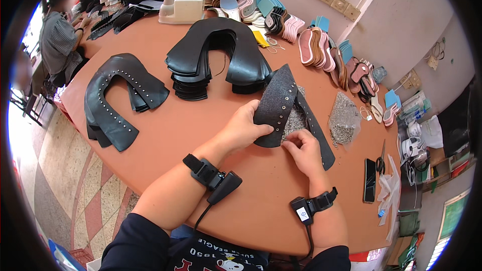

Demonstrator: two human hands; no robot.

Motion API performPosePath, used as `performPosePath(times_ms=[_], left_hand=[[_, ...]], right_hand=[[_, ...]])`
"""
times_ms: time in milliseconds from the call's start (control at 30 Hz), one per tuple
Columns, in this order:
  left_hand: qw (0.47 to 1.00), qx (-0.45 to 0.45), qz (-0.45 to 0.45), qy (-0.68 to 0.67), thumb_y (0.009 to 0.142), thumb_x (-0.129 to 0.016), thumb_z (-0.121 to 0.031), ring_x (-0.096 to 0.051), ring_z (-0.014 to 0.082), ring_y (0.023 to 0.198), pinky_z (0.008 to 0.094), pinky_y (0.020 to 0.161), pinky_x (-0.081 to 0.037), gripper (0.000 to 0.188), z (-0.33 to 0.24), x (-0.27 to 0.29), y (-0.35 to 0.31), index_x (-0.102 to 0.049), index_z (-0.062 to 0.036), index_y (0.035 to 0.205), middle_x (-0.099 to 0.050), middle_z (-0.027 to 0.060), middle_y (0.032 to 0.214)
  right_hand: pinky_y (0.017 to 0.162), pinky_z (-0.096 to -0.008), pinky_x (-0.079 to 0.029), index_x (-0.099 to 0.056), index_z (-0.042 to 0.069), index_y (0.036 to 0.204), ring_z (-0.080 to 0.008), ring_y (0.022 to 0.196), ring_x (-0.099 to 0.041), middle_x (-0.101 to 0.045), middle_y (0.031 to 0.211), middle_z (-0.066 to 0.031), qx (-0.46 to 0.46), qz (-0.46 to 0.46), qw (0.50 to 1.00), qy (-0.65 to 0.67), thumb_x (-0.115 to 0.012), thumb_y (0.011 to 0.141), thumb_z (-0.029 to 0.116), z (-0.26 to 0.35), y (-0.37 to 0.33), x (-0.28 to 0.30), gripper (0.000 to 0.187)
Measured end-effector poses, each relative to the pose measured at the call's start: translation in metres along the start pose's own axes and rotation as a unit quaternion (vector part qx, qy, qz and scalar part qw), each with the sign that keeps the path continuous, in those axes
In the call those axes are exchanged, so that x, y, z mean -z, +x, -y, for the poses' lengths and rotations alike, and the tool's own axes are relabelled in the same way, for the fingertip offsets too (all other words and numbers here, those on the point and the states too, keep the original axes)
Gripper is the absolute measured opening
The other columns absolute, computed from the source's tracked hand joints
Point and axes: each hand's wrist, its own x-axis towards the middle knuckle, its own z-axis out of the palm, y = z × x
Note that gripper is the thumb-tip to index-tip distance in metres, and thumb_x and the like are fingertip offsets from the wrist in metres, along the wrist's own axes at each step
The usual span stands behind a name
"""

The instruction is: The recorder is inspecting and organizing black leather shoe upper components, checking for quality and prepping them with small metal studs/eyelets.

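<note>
My left hand (241,126) grips the near end of a U-shaped black leather piece (273,103), thumb on top and fingers hidden beneath. The piece is tilted up off the table, its grey-black felt-like face towards me, with a row of small metal studs along its inner edge. Behind it, partly covered, lies a bag or heap of small silvery metal rivets (297,120). My right hand (305,151) is beside those rivets, close to the leather's lower end. Its thumb and forefinger are pinched together; whatever lies between them is too small to make out.
Stacked plain black U-shaped pieces (216,35) stand ahead; studded ones (113,103) lie at left. A clear bag of rivets (344,120), phone (369,180) and scissors (381,158) are at right. Sandal parts (316,47) line the wall. Another person (60,35) works at far left.
</note>
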Motion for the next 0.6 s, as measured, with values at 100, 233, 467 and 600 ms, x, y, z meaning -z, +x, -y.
performPosePath(times_ms=[100, 233, 467, 600], left_hand=[[1.000, -0.007, 0.004, 0.007, 0.072, -0.064, 0.007, -0.061, 0.0148, 0.091, 0.0282, 0.081, -0.051, 0.041, 0.001, 0.001, 0.001, -0.050, 0.0033, 0.110, -0.062, 0.0097, 0.099], [1.000, -0.004, 0.003, 0.016, 0.073, -0.065, 0.006, -0.061, 0.0151, 0.092, 0.0284, 0.082, -0.051, 0.041, 0.000, 0.001, -0.001, -0.050, 0.0033, 0.110, -0.062, 0.0103, 0.100], [0.999, 0.012, 0.036, 0.009, 0.075, -0.064, 0.010, -0.059, 0.0142, 0.099, 0.0294, 0.089, -0.049, 0.052, 0.000, -0.002, 0.000, -0.044, 0.0032, 0.122, -0.059, 0.0089, 0.110], [0.999, 0.004, 0.047, -0.009, 0.075, -0.063, 0.010, -0.059, 0.0143, 0.099, 0.0292, 0.089, -0.049, 0.051, 0.002, -0.004, -0.001, -0.044, 0.0029, 0.122, -0.059, 0.0088, 0.110]], right_hand=[[0.063, -0.0314, -0.046, -0.063, 0.000, 0.080, -0.0210, 0.072, -0.059, -0.058, 0.079, -0.0085, 0.058, 0.040, 0.993, -0.099, -0.064, 0.078, 0.004, 0.006, 0.000, 0.001, 0.004], [0.068, -0.0263, -0.046, -0.059, 0.000, 0.086, -0.0166, 0.080, -0.057, -0.056, 0.084, -0.0077, -0.012, 0.013, 1.000, -0.006, -0.063, 0.081, 0.002, 0.010, -0.002, 0.003, 0.006], [0.069, -0.0215, -0.046, -0.057, -0.001, 0.087, -0.0095, 0.082, -0.055, -0.056, 0.096, -0.0040, 0.046, 0.025, 0.971, 0.234, -0.059, 0.084, -0.003, 0.024, -0.007, -0.005, 0.005], [0.066, -0.0213, -0.045, -0.057, -0.001, 0.085, -0.0094, 0.077, -0.055, -0.057, 0.088, -0.0036, 0.051, 0.031, 0.978, 0.200, -0.059, 0.083, -0.005, 0.020, -0.006, -0.006, 0.005]])
